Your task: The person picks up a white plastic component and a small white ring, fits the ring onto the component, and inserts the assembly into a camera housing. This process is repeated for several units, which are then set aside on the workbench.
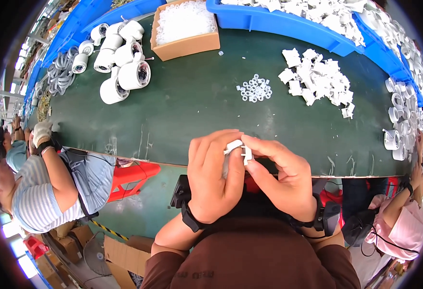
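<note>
Both hands meet at the near edge of the green table. My left hand (214,173) curls around a white plastic part (233,145), most of which its fingers and palm hide. Between thumb and forefinger, my right hand (281,176) pinches a small white plastic clip (247,155), close against the part in the left hand. Whether the two pieces touch cannot be made out. Beyond the hands lie a cluster of small translucent rings (255,88) and a heap of white plastic pieces (317,79).
A cardboard box (187,46) of translucent pieces stands at the back, beside white cylindrical housings (134,74). Blue bins (288,28) line the far edge. White ring-shaped parts (398,123) sit far right. Co-workers (43,185) sit on both sides; a red stool (132,179) is left.
</note>
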`<action>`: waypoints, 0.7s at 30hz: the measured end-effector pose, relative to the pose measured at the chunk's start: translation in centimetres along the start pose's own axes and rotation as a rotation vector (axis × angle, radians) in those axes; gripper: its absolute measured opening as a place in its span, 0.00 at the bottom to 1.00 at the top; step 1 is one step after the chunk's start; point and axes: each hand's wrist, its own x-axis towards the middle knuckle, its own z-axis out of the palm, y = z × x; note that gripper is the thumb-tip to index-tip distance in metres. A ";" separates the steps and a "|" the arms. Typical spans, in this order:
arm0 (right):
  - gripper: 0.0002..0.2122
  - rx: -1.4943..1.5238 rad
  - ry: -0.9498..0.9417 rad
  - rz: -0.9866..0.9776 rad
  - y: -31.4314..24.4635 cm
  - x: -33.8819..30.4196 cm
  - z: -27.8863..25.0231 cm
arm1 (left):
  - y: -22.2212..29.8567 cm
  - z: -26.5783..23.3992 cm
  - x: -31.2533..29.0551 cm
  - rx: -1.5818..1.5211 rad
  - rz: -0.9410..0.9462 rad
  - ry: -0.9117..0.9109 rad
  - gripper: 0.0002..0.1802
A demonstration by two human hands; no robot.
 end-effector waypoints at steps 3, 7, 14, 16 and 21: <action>0.21 0.008 0.047 -0.046 0.8 0.0 0.6 | -0.1 0.0 0.0 -0.020 0.007 -0.012 0.14; 0.22 -0.030 0.092 -0.063 1.1 -0.2 1.0 | -0.4 0.2 -0.2 -0.002 0.041 -0.006 0.16; 0.22 -0.060 0.119 -0.053 0.9 -0.1 1.5 | -0.8 0.5 -0.6 0.021 0.100 0.010 0.19; 0.23 -0.285 0.202 -0.250 1.4 0.0 2.2 | -0.8 0.8 -0.6 0.031 0.111 0.023 0.19; 0.22 -0.306 0.226 -0.261 1.6 0.0 2.3 | -0.9 0.9 -0.6 0.029 0.132 0.056 0.20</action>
